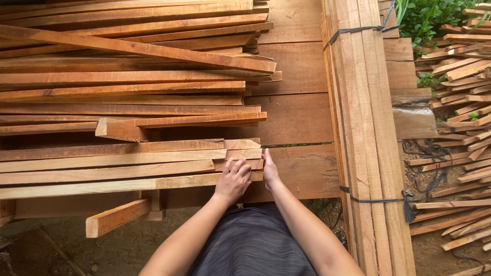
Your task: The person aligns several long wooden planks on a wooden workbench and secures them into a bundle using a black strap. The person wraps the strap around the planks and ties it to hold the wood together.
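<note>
My left hand [233,181] rests on top of the nearest wooden slats [117,171], fingers curled over their right ends. My right hand [269,171] presses flat against the end faces of those same slats, fingers pointing up. The slats are long, thin, reddish-brown strips lying side by side on a platform of wide planks [302,117]. Neither hand is closed around a slat. A grey garment [250,245] on my body shows at the bottom.
A big loose pile of slats [128,66] fills the left and top. A tied bundle of pale slats [365,128] runs top to bottom on the right, bound with black straps. More scattered slats [460,102] lie far right by green plants. Short blocks [116,217] stick out below.
</note>
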